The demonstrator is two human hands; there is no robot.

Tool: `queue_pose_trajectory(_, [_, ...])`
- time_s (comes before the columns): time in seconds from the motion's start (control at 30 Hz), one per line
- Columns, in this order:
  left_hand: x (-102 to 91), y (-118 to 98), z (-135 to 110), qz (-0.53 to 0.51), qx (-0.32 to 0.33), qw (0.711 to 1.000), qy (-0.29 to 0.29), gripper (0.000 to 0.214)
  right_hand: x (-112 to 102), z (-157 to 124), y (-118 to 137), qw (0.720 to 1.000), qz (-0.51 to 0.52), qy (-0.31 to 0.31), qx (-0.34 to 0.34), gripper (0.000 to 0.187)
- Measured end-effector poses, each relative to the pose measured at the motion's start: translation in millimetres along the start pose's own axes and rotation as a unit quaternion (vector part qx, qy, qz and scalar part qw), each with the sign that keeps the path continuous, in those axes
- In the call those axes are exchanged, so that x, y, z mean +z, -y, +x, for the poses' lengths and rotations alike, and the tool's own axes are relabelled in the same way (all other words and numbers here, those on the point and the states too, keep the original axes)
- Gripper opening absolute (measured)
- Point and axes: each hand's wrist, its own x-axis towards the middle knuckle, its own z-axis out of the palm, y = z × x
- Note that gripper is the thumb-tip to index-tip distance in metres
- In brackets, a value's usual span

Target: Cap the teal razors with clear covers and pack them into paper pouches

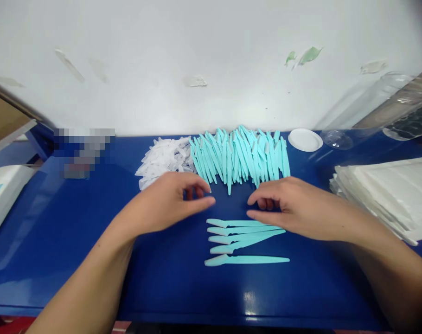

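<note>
Turquoise razors (255, 260), only five, lie laid out toward the near edge of our tabletop (183, 287), four bunched and one apart. Many more remain in a pile (240, 153) along the far edge, beside a heap of white plastic pieces (165, 155). Our left hand (172, 199) and right hand (289, 204) hover between, fingers loosely curled, thumbs parted, gripping nothing we can see.

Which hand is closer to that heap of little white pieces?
The left. The left hand is just in front of the white heap; the right hand is farther off to the right, near the right end of the teal pile.
</note>
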Motion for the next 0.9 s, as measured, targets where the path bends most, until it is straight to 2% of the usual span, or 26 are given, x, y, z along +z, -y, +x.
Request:
queue_pose_trajectory(0.13, [-18.3, 9, 0, 0.024, -0.089, 0.978, -0.187, 0.036, -2, 14, 11, 0.985, 0.004, -0.149, 0.092, 0.042])
queue_pose_trajectory(0.2, [-24.8, 14, -1, 0.044, -0.11, 0.967, -0.226, 0.038, 0, 29, 18, 0.976, -0.025, -0.183, 0.114, 0.043])
queue_pose_trajectory(0.4, [-37.0, 33, -2, 0.09, -0.116, 0.967, -0.209, 0.033, 7, 85, 28, 0.962, -0.158, -0.172, 0.142, 0.041])
queue_pose_trajectory(0.53, [-35.0, 45, 3, 0.11, -0.084, 0.976, -0.17, 0.031, 9, 109, 27, 0.957, -0.176, -0.163, 0.164, 0.03])
queue_pose_trajectory(0.67, [-23.3, 48, 11, 0.147, -0.067, 0.973, -0.164, 0.039, 8, 117, 25, 0.957, -0.174, -0.164, 0.164, 0.019])
queue_pose_trajectory(0.9, [-11.3, 42, 18, 0.166, -0.111, 0.963, -0.179, 0.036, 0, 108, 32, 0.955, -0.161, -0.193, 0.157, 0.018])
